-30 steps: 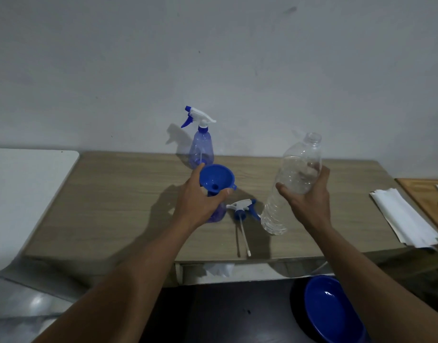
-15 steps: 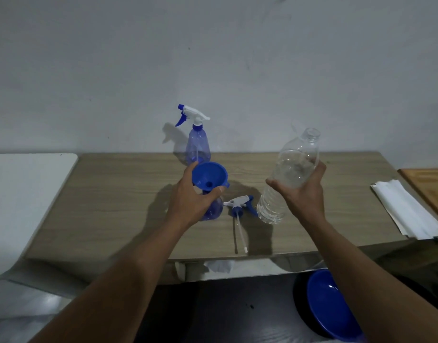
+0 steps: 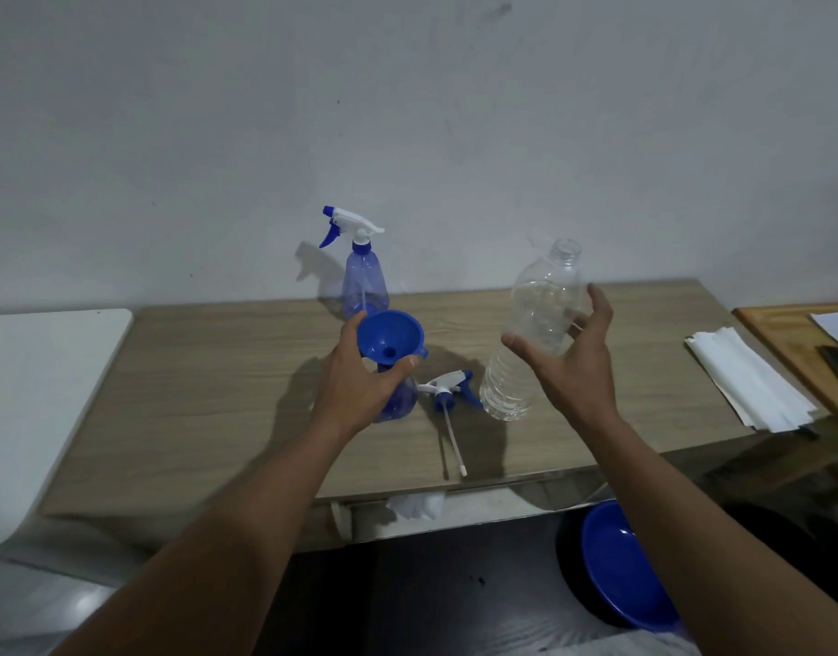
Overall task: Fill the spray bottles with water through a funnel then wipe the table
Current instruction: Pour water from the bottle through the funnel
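The left hand [image 3: 360,385] pinches the blue funnel [image 3: 391,336], seated in the spray bottle [image 3: 400,402] just beneath its fingers. The right hand [image 3: 573,366] is spread wide — the tilted water bottle [image 3: 540,314] leans between its thumb and straight fingers, base on the table [image 3: 194,395].

Bare grey-white wall [image 3: 455,111] behind wooden table [image 3: 209,395]; dark floor [image 3: 455,584].

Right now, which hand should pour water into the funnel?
Right: the right hand is open around the water bottle, while the left hand holds the funnel on the spray bottle.
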The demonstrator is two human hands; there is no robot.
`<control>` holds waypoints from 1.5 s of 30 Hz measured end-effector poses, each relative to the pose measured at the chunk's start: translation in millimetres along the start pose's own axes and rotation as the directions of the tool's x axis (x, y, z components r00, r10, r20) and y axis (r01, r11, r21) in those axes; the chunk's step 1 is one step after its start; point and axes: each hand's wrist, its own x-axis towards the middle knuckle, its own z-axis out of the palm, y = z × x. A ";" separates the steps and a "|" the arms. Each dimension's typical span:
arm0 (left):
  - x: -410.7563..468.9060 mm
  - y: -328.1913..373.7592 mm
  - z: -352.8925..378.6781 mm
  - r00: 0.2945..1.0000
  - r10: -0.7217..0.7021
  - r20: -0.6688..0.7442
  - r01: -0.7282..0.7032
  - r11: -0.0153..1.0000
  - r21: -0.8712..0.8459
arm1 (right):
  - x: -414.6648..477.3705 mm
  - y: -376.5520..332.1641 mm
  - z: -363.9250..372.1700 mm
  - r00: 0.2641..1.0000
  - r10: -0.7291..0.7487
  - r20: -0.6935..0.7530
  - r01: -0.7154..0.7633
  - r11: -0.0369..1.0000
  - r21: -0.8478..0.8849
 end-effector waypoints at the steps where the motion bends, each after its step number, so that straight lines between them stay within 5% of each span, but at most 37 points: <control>1: 0.1 0.6 0.2 1.000 0.003 0.003 -0.003 1.000 0.002 | -1.2 -2.4 -0.8 1.000 -0.008 -0.022 0.008 1.000 0.003; 10: -2.8 8.6 2.5 1.000 -0.009 0.017 0.009 1.000 -0.005 | -19.9 -37.7 -3.4 0.952 -0.226 -0.205 0.219 0.974 -0.058; 14: -5.9 6.8 2.0 1.000 0.015 0.021 -0.015 1.000 -0.015 | -29.6 -62.0 0.2 0.825 -0.465 -0.321 0.415 0.884 -0.214; 19: -6.9 -2.4 2.5 0.998 -0.009 0.061 0.012 0.999 -0.036 | -46.5 -78.8 23.7 0.734 -0.657 -0.172 0.623 0.753 -0.212; 25: -11.1 -14.5 1.6 1.000 -0.004 0.030 0.006 0.999 -0.054 | -42.3 -79.6 66.7 0.870 -0.394 0.294 0.447 0.884 -0.138; 31: -14.4 -39.4 2.4 0.975 -0.209 0.069 0.207 0.978 0.031 | -22.4 -56.8 103.8 0.833 -0.086 0.547 0.203 0.967 -0.157; 37: -8.5 -35.7 2.4 0.953 -0.227 0.202 0.191 0.964 0.185 | -23.7 -35.2 126.1 0.863 -0.057 0.501 0.083 0.996 -0.029; 45: 2.0 -56.4 7.0 0.969 -0.165 0.182 0.143 0.981 0.130 | -26.1 -23.5 135.9 0.937 -0.081 0.340 0.029 0.987 0.156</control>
